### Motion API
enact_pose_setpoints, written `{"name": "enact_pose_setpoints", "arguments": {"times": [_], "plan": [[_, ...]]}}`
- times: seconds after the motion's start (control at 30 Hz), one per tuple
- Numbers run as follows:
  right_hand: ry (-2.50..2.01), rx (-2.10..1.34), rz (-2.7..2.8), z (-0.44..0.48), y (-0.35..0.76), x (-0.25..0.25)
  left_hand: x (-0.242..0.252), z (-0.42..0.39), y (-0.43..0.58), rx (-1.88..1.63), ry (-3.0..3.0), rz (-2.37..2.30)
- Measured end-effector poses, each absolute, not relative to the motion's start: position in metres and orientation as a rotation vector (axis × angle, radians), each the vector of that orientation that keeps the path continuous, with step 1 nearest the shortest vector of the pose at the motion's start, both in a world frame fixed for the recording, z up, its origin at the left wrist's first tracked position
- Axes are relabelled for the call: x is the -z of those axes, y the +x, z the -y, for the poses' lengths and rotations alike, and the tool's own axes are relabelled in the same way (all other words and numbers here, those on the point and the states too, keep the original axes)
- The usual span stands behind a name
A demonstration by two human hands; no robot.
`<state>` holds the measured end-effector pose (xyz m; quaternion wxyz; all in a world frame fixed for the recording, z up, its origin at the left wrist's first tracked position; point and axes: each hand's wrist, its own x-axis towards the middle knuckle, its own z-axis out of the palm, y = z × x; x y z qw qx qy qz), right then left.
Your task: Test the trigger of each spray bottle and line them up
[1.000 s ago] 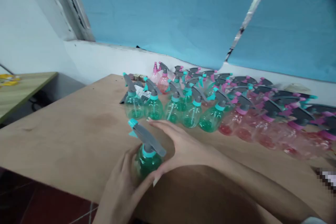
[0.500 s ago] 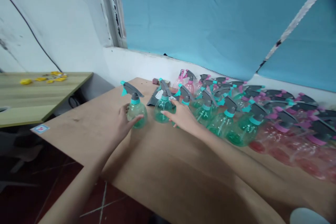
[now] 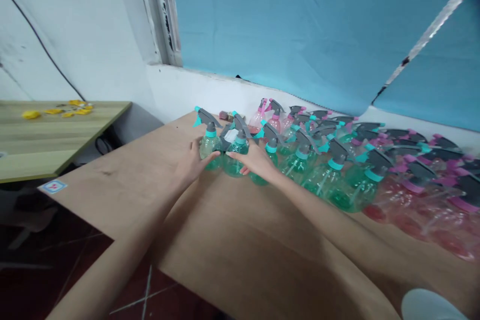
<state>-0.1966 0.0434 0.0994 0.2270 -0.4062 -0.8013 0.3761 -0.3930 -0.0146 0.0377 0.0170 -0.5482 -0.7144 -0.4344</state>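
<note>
My left hand (image 3: 195,162) wraps round the lower body of a green spray bottle (image 3: 209,142) with a grey trigger head and teal collar, standing upright on the brown table (image 3: 232,240). It stands at the left end of a row of like green spray bottles (image 3: 300,165). My right hand (image 3: 255,160) rests with fingers stretched against the neighbouring green bottle (image 3: 237,152), holding nothing.
Pink spray bottles (image 3: 412,185) with grey triggers fill the table's right and back, along the white ledge under a blue sheet (image 3: 300,30). A second wooden table (image 3: 56,130) with small yellow items stands to the left. The table's near edge drops to a dark floor.
My left hand has pushed the green bottle rightward and back until it stands against the row. My right hand stayed by the row's left end.
</note>
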Motion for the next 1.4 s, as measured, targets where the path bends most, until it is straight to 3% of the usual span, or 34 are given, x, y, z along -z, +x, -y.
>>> {"name": "enact_pose_setpoints", "arguments": {"times": [0.37,0.63,1.0,1.4], "plan": [[-1.097,-0.945,2.242,-0.040,-0.201,-0.095,-0.043,0.021,-0.390,1.439,-1.648,2.242],[-0.976,-0.886,2.328,-0.016,-0.181,-0.098,-0.048,0.092,-0.334,1.590,-1.615,2.162],[-0.838,-0.526,2.465,0.043,-0.037,-0.090,-0.039,0.150,-0.198,1.397,-2.224,2.339],[-0.856,-0.701,2.227,0.033,0.100,-0.082,-0.039,0.105,-0.085,1.216,-2.781,2.064]]}}
